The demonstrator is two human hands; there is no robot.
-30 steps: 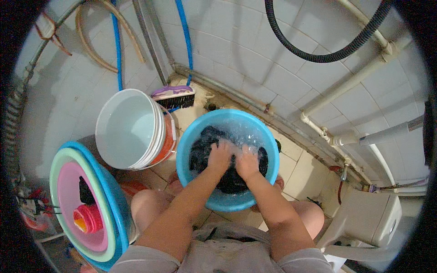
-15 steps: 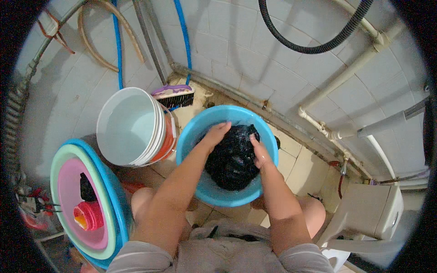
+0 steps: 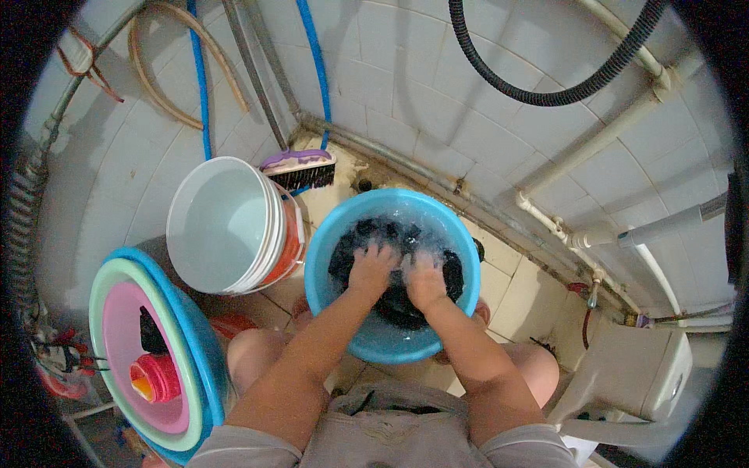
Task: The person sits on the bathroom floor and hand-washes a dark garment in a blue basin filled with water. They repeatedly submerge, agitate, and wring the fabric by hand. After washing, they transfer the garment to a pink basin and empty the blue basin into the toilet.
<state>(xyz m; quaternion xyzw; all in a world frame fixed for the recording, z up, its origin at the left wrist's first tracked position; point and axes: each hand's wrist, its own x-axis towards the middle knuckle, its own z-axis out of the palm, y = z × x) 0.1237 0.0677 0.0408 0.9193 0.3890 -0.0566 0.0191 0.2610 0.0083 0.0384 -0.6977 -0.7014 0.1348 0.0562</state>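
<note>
A round light-blue basin [image 3: 314,273] stands on the floor between my knees, with cloudy, foamy water in it. A wet black cloth [image 3: 402,310], partly under water, spreads across its middle. My left hand [image 3: 373,269] lies on the left part of the cloth with its fingers stretched forward and apart. Close beside it, my right hand [image 3: 423,277] presses on the cloth, fingers also extended, their tips blurred by foam and water. Neither hand is closed around the fabric. The cloth under my palms is hidden.
Left of the basin stands a white bucket [image 3: 176,226] with water, a broom [image 3: 300,168] behind it. Stacked blue, green and pink basins [image 3: 107,312] lean at the lower left, holding a red container [image 3: 160,377]. Pipes [image 3: 577,152] run along the right wall, above a whitish plastic stool-like object [image 3: 624,366].
Both hands have let go of the bunched cloth's sides and moved inward onto it. The cloth has sunk and spread out in the water, and foam and splashing now show.
</note>
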